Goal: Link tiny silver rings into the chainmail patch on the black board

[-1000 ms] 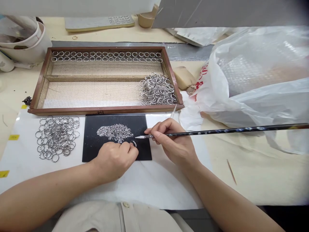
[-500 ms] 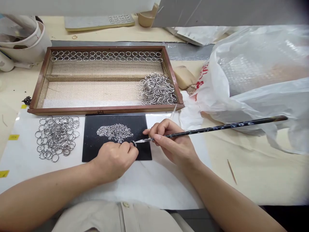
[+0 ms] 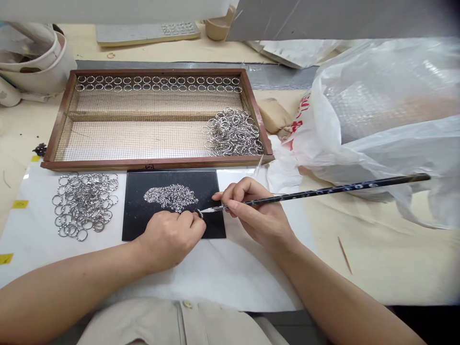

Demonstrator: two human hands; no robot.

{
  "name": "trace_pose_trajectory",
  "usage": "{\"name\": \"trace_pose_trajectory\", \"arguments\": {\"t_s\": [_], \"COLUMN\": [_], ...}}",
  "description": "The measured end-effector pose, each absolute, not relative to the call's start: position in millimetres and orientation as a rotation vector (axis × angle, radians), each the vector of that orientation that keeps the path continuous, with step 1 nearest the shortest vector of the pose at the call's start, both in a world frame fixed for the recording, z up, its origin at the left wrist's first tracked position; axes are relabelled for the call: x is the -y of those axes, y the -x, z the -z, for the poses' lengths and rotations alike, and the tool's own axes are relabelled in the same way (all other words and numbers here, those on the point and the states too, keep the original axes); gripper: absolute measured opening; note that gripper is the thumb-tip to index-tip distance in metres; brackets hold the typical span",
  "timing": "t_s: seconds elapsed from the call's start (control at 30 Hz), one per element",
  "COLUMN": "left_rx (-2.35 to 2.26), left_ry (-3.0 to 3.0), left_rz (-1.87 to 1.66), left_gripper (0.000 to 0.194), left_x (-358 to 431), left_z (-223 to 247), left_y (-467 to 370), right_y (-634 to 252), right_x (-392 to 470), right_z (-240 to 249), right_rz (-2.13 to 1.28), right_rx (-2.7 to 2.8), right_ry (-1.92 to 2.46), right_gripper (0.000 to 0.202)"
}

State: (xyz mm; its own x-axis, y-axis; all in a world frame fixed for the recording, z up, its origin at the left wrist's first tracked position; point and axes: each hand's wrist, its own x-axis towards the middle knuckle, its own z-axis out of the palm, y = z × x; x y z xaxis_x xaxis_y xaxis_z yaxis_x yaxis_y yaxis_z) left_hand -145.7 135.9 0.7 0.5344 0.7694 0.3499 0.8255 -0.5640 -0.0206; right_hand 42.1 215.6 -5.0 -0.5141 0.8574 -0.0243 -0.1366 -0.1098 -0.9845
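My left hand (image 3: 172,238) is closed over the lower edge of a black plate (image 3: 134,225), pinching a small ring (image 3: 199,214) of which only a bit shows. My right hand (image 3: 257,211) grips a long thin brush (image 3: 316,192) with a dark patterned handle. The pale brush tip touches the ring or lies right at it; I cannot tell which. On the plate, just beyond my left hand, spreads a heap of tiny shiny beads or stones (image 3: 172,195). A loose pile of silver rings (image 3: 86,203) lies left of the plate.
Behind the plate stands a wood-framed mesh tray (image 3: 158,163) with rows of rings along its back and a ring heap (image 3: 235,132) at right. A white plastic bag (image 3: 359,105) bulges on the right. A toothpick (image 3: 345,255) lies front right; white tubs (image 3: 46,67) stand back left.
The far end of the brush handle has shifted very slightly to the right. Both hands stay almost where they were, with the tip still at the ring.
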Motion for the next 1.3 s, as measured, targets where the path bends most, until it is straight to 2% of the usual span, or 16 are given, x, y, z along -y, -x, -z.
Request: {"name": "trace_pose_trajectory", "arguments": {"t_s": [0.47, 0.63, 0.73, 0.93, 1.03, 1.2, 1.3], "left_rx": [1.36, 1.356, 1.36, 1.389, 1.392, 1.429, 1.647], "left_ry": [2.58, 2.592, 2.61, 2.628, 2.621, 2.564, 2.515], "left_rz": [0.449, 0.454, 0.476, 0.503, 0.493, 0.716, 1.157], "left_gripper": [0.015, 0.015, 0.018, 0.018, 0.02, 0.027, 0.027], "left_x": [-137.3, -135.7, -134.3, -133.6, -133.5, -133.7, -135.5], "left_z": [-0.1, 2.0, 2.6, 1.7, 3.1, 5.1, -4.3], "left_y": [146.5, 146.8, 147.3, 149.4, 150.1, 148.8, 148.2], "right_y": [-39.4, -41.5, -46.5, -59.7, -66.4, -72.5, -66.0], "right_x": [-216.4, -218.3, -219.2, -216.3, -213.5, -219.1, -224.7], "right_z": [0.2, -0.9, -3.7, -34.5, -55.1, -64.8, -57.1], "right_rz": [-1.714, -1.542, -1.195, 0.023, 0.272, 0.28, -0.135], "right_rx": [1.385, 1.444, 1.621, 2.185, 2.288, 2.343, 2.323], "right_ry": [0.829, 0.849, 0.882, 0.536, 0.43, 0.496, 0.693], "right_gripper": [0.018, 0.017, 0.014, 0.026, 0.027, 0.016, 0.008]}}
